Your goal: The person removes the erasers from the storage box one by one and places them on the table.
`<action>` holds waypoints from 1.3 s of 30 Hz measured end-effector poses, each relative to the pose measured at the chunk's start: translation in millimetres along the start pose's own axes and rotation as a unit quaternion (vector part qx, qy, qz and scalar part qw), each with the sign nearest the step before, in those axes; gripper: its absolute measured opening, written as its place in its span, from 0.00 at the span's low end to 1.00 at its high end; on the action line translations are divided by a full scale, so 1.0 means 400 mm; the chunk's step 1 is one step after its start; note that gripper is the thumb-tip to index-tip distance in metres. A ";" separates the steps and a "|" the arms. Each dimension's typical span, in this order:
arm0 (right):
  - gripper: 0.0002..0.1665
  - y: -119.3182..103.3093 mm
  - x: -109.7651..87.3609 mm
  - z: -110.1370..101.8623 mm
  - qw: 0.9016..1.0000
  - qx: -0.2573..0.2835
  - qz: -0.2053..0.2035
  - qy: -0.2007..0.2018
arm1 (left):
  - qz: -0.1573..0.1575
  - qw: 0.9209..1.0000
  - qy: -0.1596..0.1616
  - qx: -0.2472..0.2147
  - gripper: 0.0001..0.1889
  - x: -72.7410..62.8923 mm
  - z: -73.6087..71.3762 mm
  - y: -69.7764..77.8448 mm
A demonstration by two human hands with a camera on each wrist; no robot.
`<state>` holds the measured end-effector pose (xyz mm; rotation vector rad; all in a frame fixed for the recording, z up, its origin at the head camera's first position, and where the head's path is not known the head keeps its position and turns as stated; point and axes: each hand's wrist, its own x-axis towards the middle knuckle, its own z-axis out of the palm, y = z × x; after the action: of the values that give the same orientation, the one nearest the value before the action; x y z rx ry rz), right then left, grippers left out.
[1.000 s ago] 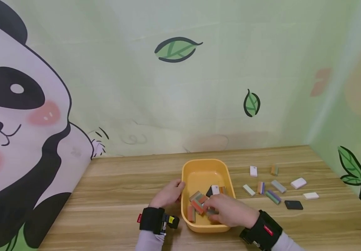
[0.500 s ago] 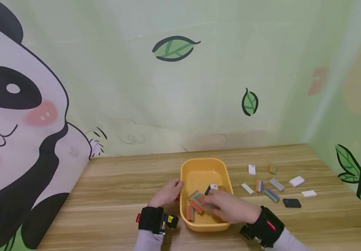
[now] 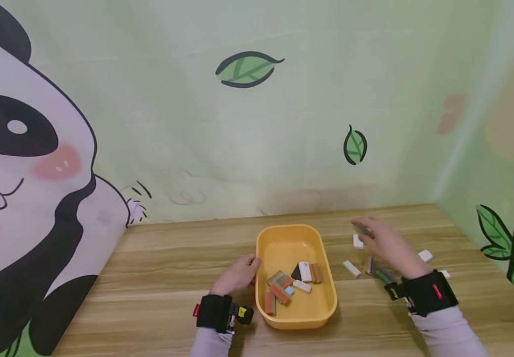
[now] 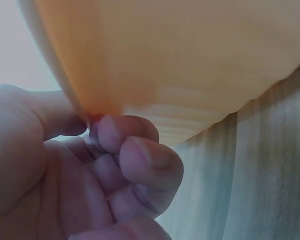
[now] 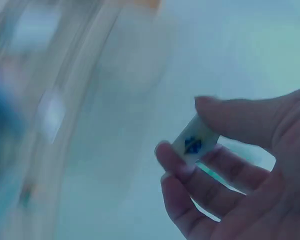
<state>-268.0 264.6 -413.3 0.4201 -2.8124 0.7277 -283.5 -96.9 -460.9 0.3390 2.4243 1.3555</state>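
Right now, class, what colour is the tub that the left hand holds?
The tub is yellow-orange, seen best in the head view.

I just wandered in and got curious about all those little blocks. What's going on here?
Someone's left hand grips the left rim of a yellow bin on a wooden table. The right hand, raised to the right of the bin, pinches a small pale block with a dark mark. Several bin blocks lie jumbled inside, and some loose blocks are scattered on the table.
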 end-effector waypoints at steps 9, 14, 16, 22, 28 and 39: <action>0.25 0.223 -0.050 -0.065 0.997 -0.022 0.068 0.009 | 0.002 1.000 0.001 0.001 0.18 -0.002 0.001 -0.002; 0.25 0.267 -0.068 -0.077 0.994 -0.035 0.105 -0.021 | 0.008 1.000 -0.001 -0.001 0.18 -0.005 0.001 0.003; 0.25 0.273 -0.068 -0.071 0.993 -0.043 0.108 -0.019 | 0.008 1.000 -0.002 0.001 0.18 -0.006 0.000 0.003; 0.27 0.269 -0.057 -0.041 0.992 -0.044 0.116 0.004 | 0.007 1.000 -0.003 0.001 0.18 -0.003 0.000 0.001; 0.27 0.264 -0.051 -0.024 0.990 -0.039 0.138 0.015 | 0.009 1.000 -0.005 -0.006 0.19 -0.003 -0.002 -0.001; 0.24 0.269 -0.043 0.004 0.991 -0.052 0.121 0.024 | 0.008 1.000 -0.002 -0.003 0.19 -0.002 -0.004 -0.001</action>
<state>-286.6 357.7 -466.8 0.0423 -2.8695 0.6233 -283.3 -98.6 -460.4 0.3585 2.4185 1.3682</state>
